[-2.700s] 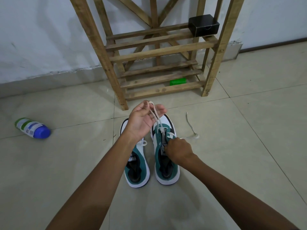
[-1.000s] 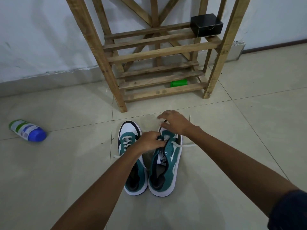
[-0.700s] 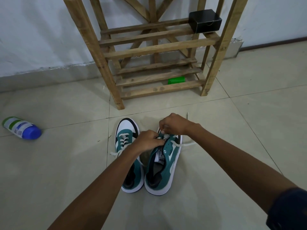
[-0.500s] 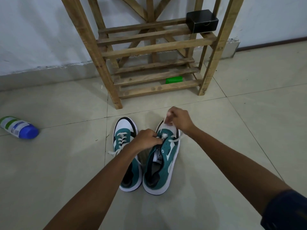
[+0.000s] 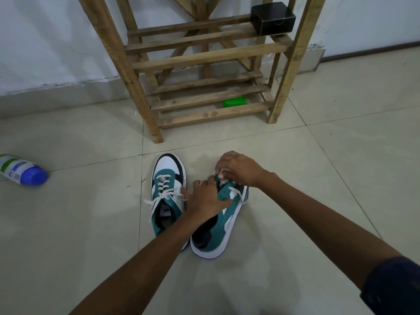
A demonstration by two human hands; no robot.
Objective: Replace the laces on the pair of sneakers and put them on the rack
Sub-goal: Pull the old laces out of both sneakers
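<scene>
Right shoe [image 5: 223, 214], now tipped against the laced left shoe [image 5: 167, 198] before the rack [image 5: 204, 57]. Right hand [image 5: 238, 169] has moved toeward, pinching the lace [image 5: 223, 174]; left hand [image 5: 208, 198] grips the upper. Lacing remains unfinished.

Hardly any lettering can be read. The left sneaker [image 5: 167, 196], which stands on the floor in front of the wooden rack [image 5: 200, 64], carries a white tongue label [image 5: 166, 209] with dark print, but the characters are too small and blurred to make out. The bottle [image 5: 21, 170] lying on its side, well to the left of the rack, has a white, green and blue label whose printing is also unreadable. The black box [image 5: 272, 18] on the rack's upper shelf shows no legible writing.
</scene>
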